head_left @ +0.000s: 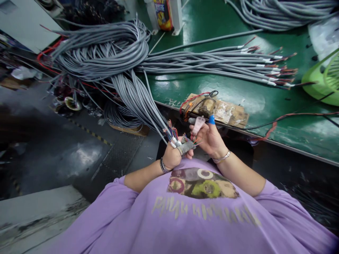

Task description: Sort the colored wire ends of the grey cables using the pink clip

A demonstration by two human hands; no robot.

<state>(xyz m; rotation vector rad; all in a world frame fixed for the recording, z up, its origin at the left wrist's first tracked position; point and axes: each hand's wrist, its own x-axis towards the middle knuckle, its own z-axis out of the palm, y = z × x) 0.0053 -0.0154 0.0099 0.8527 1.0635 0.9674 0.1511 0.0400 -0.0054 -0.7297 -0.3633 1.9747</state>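
Note:
My left hand (172, 153) is closed around the ends of a bundle of grey cables (137, 95). Thin coloured wires (173, 132) fan out of their stripped white-banded ends, and a worn grey cover wraps the thumb (185, 147). Close beside it, my right hand (214, 144) has its thumb and fingers apart. Blue covering sits on that thumb's tip, and a pale pink cover (199, 125) appears on a finger. A few loose wire ends (196, 141) reach toward the right palm; whether its fingers touch them I cannot tell.
More grey cables (212, 63) with stripped ends lie across the green table (238, 98). A wooden block (227, 112) with red and black leads sits at its front edge. A lime-green basket (320, 79) stands at right, a coiled cable bundle (286, 14) behind.

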